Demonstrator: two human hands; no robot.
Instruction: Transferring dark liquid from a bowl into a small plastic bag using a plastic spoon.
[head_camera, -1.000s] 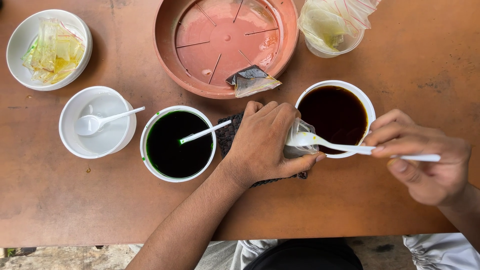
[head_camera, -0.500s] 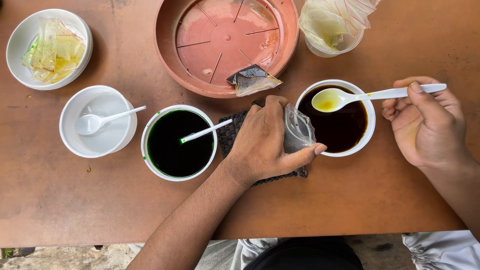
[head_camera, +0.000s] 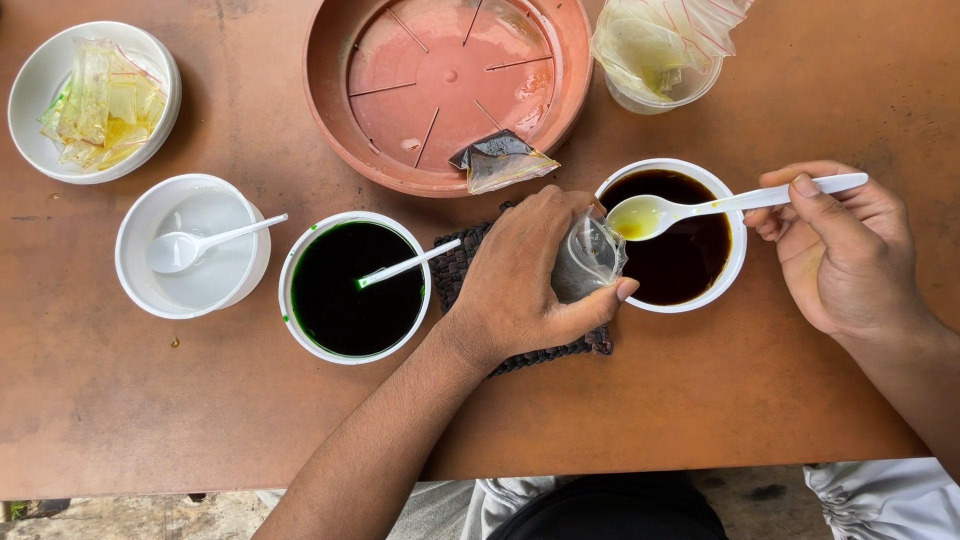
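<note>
A: Left hand (head_camera: 525, 280)?
B: Wrapped around a small clear pouch (head_camera: 590, 262), held open over a dark woven mat (head_camera: 470, 262), just beside the brown bowl (head_camera: 725, 285).
A: Right hand (head_camera: 840, 250)?
B: Pinching a white spoon (head_camera: 700, 208) (yellow liquid in it), poised over the brown bowl, tip at the pouch mouth.
A: Nearby?
B: Green bowl (head_camera: 300, 300) with a stirrer, left of the mat; terracotta saucer (head_camera: 340, 130) behind.
</note>
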